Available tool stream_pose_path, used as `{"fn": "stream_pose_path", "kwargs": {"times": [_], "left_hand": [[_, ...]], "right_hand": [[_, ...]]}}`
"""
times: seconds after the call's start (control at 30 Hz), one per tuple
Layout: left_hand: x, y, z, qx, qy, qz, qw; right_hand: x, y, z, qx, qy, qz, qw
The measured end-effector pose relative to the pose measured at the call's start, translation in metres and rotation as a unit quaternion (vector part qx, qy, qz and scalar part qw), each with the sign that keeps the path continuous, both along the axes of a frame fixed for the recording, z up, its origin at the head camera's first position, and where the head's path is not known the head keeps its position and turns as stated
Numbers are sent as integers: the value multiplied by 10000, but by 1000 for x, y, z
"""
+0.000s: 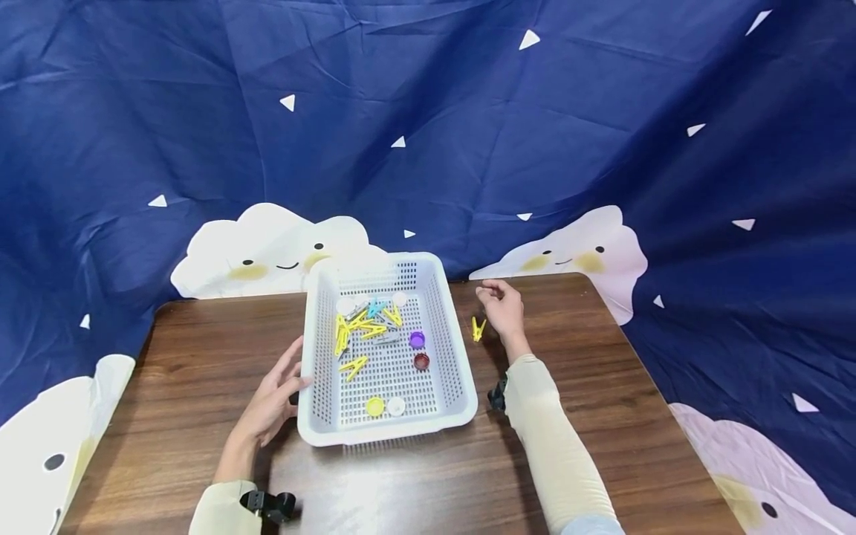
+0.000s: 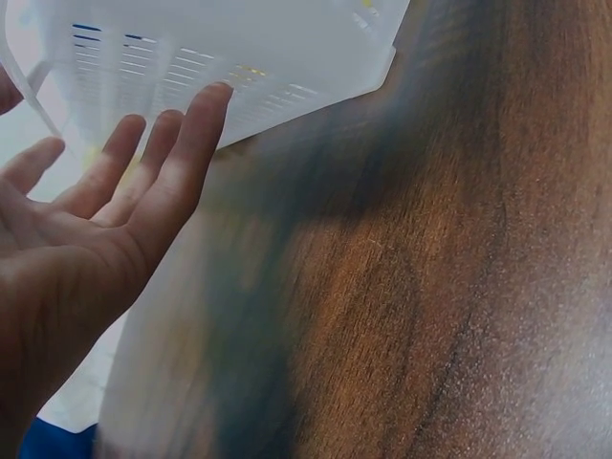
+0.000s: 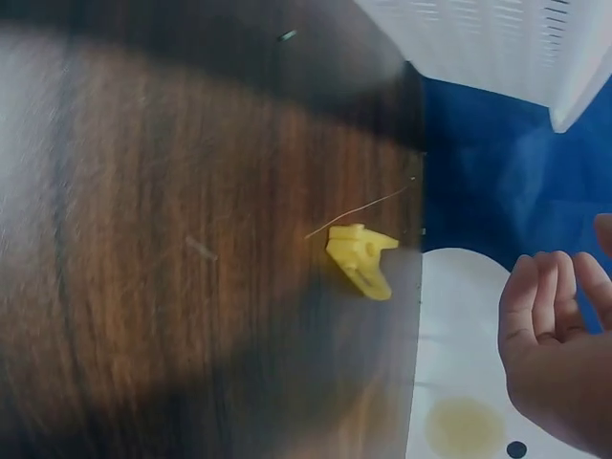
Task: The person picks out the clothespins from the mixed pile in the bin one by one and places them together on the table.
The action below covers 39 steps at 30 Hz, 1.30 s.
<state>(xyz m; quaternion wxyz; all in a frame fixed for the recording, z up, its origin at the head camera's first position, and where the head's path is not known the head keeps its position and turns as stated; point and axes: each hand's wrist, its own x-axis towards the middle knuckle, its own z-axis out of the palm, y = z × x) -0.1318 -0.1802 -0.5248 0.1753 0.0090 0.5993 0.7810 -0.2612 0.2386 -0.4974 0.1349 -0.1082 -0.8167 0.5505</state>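
Observation:
A white perforated plastic basket (image 1: 388,438) stands on the wooden table. Beside its left wall is my left hand (image 1: 270,401), thumb at the rim; the left wrist view has its fingers (image 2: 196,143) extended along the outer wall, and contact is hard to tell. Inside lie several yellow clothespins (image 1: 354,367), grey clips (image 1: 386,339), a light blue clip (image 1: 376,307) and several round caps, among them a purple cap (image 1: 417,339). Right of the basket, a yellow clothespin (image 1: 478,328) lies on the table. Just beyond it hovers my right hand (image 1: 504,308), fingers loosely bent, with nothing seen in them.
A red cap (image 1: 421,361), a yellow cap (image 1: 375,406) and a white cap (image 1: 396,406) also lie in the basket. Behind the wooden table (image 1: 575,349) hangs a dark blue curtain (image 1: 428,178) with clouds. Each wrist wears a black camera (image 1: 270,505).

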Motion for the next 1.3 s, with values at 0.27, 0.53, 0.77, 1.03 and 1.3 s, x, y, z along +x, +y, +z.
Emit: {"fn": "stream_pose_path", "kwargs": {"times": [0.27,0.53,0.77,1.03,1.3], "left_hand": [[1,-1,-3,68,-25,8,10000],[-1,-1,-1,-62,-5,-46,10000],[-1,-2,0,-37,25,-58,10000],[-3,0,0,-91,24,-58,9999],[-2,1,-1,-87,-15,-40,10000]], "right_hand": [[2,-7,9,-146,101,135,9998],[0,-16,26,-138,363,359,9986],[-3,-25,40,74,301,503,9983],[-10,-36,57,32,474,661,9967],[-10,-44,61,-4,631,783,9949]]}}
